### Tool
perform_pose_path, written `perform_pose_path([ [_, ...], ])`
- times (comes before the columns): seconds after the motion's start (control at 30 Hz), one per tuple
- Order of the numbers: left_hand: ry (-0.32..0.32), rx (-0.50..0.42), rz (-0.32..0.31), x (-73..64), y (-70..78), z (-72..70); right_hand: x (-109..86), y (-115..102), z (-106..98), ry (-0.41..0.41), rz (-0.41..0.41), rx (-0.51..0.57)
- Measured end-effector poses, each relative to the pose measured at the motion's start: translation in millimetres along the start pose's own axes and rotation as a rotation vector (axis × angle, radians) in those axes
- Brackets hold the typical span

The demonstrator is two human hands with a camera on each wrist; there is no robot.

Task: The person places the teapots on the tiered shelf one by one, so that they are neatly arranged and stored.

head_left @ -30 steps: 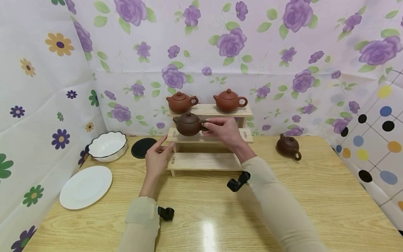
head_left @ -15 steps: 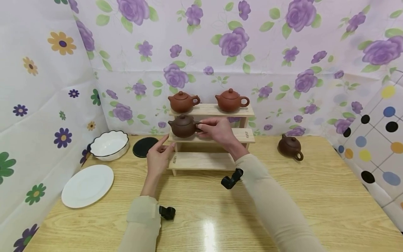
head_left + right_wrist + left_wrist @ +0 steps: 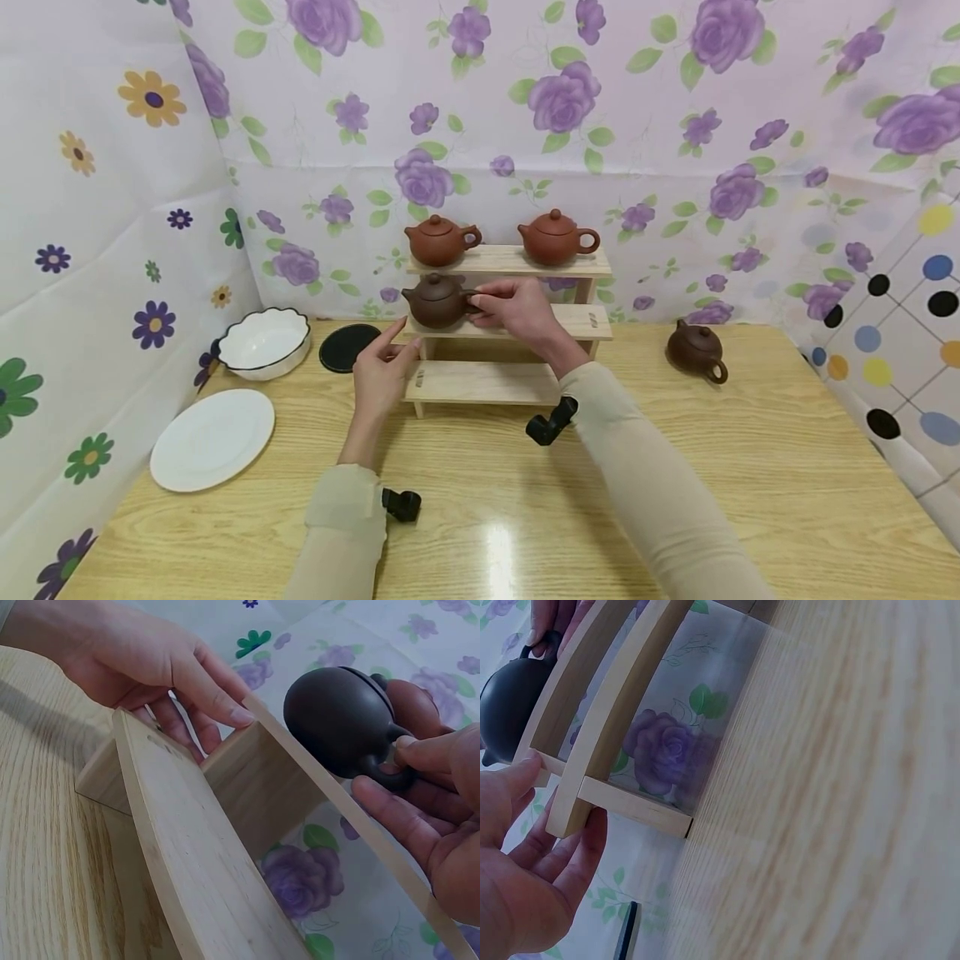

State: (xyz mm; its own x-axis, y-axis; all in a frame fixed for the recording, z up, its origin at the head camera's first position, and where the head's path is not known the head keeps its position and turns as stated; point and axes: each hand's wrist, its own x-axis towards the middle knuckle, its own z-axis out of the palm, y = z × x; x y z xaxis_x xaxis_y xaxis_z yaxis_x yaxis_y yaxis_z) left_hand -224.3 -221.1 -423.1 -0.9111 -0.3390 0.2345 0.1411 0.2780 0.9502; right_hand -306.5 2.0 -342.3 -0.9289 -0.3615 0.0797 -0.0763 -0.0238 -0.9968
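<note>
A dark brown teapot sits upright at the left end of the middle step of a three-step wooden shelf. My right hand pinches its handle between thumb and fingers; the right wrist view shows this teapot up close. At the shelf's left side, my left hand holds the frame. In the left wrist view the left hand has its thumb against the upright and its fingers around the lower board's end. Two reddish-brown teapots, one on the left and one on the right, stand on the top step.
Another dark brown teapot rests on the table at the right. To the left are a white scalloped bowl, a black round mat and a white plate. Patterned cloth walls enclose the table's back and sides.
My right hand has carried the dark teapot left and slightly down to the middle step's left end; it barely moves in the last half second. My left hand stays at the shelf.
</note>
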Motion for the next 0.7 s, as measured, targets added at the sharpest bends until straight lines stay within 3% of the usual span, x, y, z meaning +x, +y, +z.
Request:
perform_pose_path([
  [0.7,0.013,0.017,-0.01,0.8,-0.3,0.6,-1.0,-1.7,-6.8,-0.03,0.021,-0.032],
])
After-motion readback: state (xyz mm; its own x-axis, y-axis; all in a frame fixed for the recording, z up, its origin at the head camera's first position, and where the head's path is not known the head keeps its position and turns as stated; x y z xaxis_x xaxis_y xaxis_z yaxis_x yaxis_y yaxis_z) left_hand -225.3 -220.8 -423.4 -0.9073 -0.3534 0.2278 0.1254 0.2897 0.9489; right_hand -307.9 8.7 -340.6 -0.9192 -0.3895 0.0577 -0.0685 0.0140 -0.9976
